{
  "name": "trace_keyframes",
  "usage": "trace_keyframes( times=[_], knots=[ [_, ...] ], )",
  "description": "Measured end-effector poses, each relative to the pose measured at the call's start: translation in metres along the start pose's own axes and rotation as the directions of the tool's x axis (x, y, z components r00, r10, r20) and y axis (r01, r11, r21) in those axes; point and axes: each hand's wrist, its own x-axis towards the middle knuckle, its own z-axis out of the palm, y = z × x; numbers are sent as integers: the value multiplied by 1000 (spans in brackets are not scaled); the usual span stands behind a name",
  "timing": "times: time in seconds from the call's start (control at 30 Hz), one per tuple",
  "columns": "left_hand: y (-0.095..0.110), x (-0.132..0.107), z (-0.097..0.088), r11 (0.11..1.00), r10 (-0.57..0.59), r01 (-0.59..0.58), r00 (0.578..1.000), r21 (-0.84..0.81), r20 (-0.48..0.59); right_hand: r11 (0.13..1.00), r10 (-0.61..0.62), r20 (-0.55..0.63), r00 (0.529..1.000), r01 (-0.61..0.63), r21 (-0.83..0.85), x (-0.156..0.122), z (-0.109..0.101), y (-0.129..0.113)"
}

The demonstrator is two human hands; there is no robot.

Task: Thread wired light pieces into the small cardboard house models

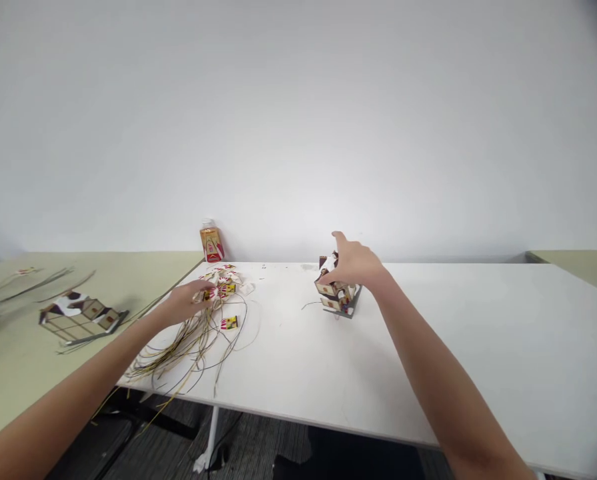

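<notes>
My right hand [359,265] rests on top of a small model house [336,293] standing on the white table [428,347]; its fingers curl over the roof and the forefinger sticks up. My left hand [191,297] reaches into a heap of small printed card pieces [226,280] and thin wires or straws [188,353] at the table's left end, with its fingers pinched on one small piece. A single red and yellow piece [229,323] lies just right of that hand.
A bottle of orange drink [211,243] stands at the back by the wall. On the green table [8,360] to the left sits another model house [78,316] with loose strips beyond it. A second green table [578,263] shows at far right.
</notes>
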Motion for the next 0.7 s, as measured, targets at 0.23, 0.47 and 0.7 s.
trace_keyframes(
  times=[0.23, 0.47, 0.7],
  knots=[
    [-6, 18, -55, 882, -258, -72, 753, -466, -605, 999, 42, -27, 999, -42, 21, 14, 31, -3],
    [62, 35, -89, 828, -171, -374, 542, -418, -823, 994, 107, -67, 992, -108, -2, 21, 44, -2],
    [185, 34, -43, 816, 175, -574, 364, -72, -915, 983, -56, -279, 959, 102, 156, -5, 9, -12]
  ],
)
